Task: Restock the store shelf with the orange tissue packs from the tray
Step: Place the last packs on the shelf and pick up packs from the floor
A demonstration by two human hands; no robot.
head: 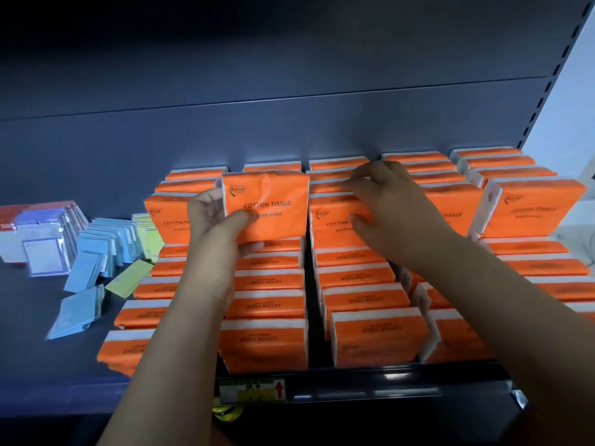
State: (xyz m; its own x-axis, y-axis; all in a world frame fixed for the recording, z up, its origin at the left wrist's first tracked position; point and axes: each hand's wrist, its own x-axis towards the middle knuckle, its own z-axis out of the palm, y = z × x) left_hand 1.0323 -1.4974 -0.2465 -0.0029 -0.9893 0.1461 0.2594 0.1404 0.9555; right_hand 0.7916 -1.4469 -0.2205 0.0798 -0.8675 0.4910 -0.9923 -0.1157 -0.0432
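Head camera view, looking down at a dark store shelf (58, 375) where a person's two bare hands are working among orange packs printed COTTON TISSUE. The left hand (222, 233) is gripping an orange tissue pack (270, 201), with the thumb pressing across its front face and the fingers wrapping behind its left edge. This pack is standing upright with its lettering facing the camera. Whether its lower edge is resting on the packs beneath cannot be told.

Just to the right of that hand, the right hand (389, 207) is gripping a standing pack (331, 226) in the neighbouring column. Its fingers are curling over the top edge and its thumb is pressing on the front face. The two held packs are sitting side by side, close together.

More upright packs (534, 207) are lining up behind and to the right of the right hand, reaching back toward the shelf's rear panel (289, 123). Below both wrists, flat packs (267, 304) are lying in columns running toward the camera, their lettering upside down. The columns are ending at the front rail (386, 378), which is carrying a price label (251, 391) with a red arrow.

Well to the left of the left hand, blue sachets (96, 249), green sachets (128, 278) and white-and-purple packets (45, 252) are standing and lying loosely on the same shelf.
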